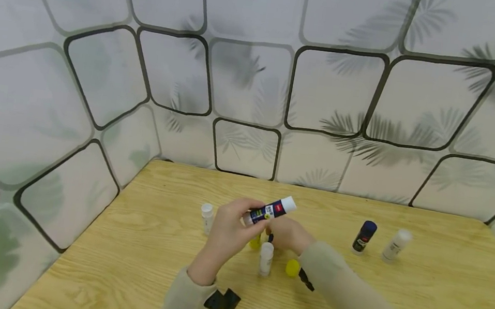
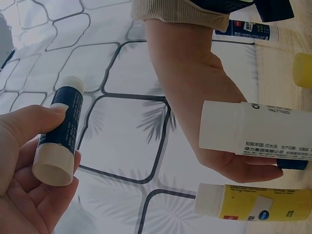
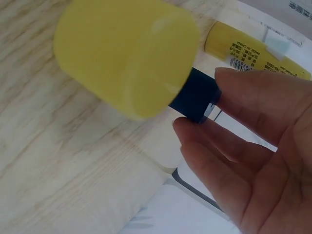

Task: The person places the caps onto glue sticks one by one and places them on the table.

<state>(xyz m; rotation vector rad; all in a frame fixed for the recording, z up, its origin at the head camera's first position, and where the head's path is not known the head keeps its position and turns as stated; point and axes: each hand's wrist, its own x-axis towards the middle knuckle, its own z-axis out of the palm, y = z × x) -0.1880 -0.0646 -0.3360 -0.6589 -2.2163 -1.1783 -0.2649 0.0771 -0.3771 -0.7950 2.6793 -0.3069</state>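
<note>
In the head view my left hand [image 1: 231, 225] holds a navy glue stick [image 1: 270, 211], tilted above the table, its white end toward the upper right. The left wrist view shows the thumb across the label of that glue stick [image 2: 68, 117]. My right hand [image 1: 288, 234] is low over the table, just right of it. Close up, the right hand [image 3: 248, 131] pinches a small dark blue cap [image 3: 197, 95] between thumb and fingers; its lower part is partly hidden by a yellow cap [image 3: 126, 53]. A white glue stick [image 1: 265, 258] stands just in front of the right hand.
A yellow glue stick [image 1: 255, 242] stands between the hands, partly hidden. The yellow cap [image 1: 292, 267] is near the right sleeve. Another white glue stick [image 1: 207, 218] stands left; a navy one [image 1: 363, 237] and a white one [image 1: 397, 245] stand right. Patterned cloth walls [image 1: 243, 149] border the table.
</note>
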